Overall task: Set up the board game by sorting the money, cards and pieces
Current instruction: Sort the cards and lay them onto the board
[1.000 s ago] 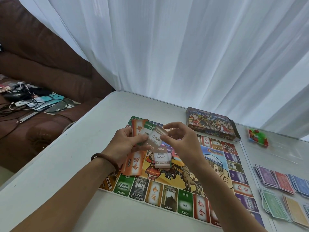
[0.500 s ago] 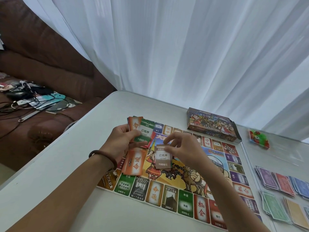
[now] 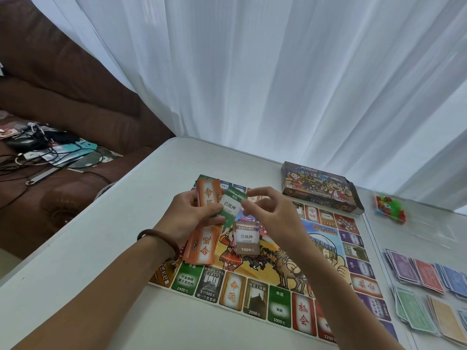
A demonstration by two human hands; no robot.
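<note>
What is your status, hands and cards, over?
Left hand grips orange and green paper cards. Right hand empty, fingers near green card. Brown card pile on colourful game board. Nothing blocking.

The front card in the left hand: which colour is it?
The front card is green with a pale centre; head view.

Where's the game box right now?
Head view: the game box sits on the table beyond the far right corner of the board, left of the green pieces.

leaving bare tabletop (image 3: 96, 261) open left of the board (image 3: 280, 314); blocking beyond it with the game box (image 3: 321, 190), on the right with play-money stacks (image 3: 429, 272) and bagged pieces (image 3: 390, 210).
</note>
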